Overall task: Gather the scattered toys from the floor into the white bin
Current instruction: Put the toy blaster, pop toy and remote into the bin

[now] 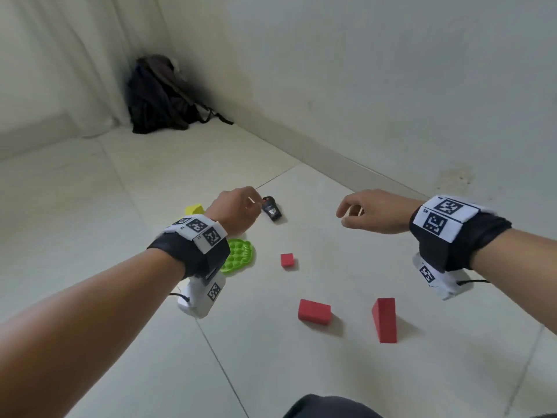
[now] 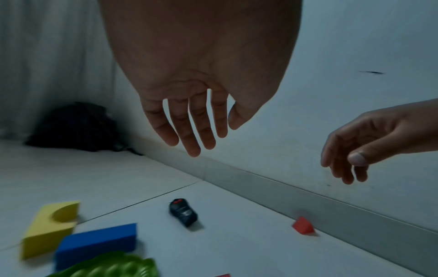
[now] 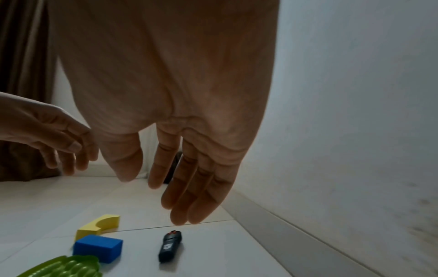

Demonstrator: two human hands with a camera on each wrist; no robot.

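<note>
1. Toys lie scattered on the pale tiled floor [image 1: 90, 188] in front of us; we cannot see the white bin in any view.
2. Our left hand [image 1: 238, 211] hangs in the air, fingers loose and slightly spread, holding nothing, just beside the black toy car [image 1: 272, 209].
3. Our right hand [image 1: 373, 211] hovers well apart from it, fingers relaxed and gently curved, also holding nothing.
4. Near the left wrist sit the green bubble toy [image 1: 239, 256], a yellow block [image 1: 194, 209] and a blue block [image 2: 97, 243].
5. Closer to us rest a small red cube [image 1: 287, 260], a red brick [image 1: 314, 311] and an upright red wedge [image 1: 385, 319].
6. A dark backpack [image 1: 159, 98] slumps in the corner.
</note>
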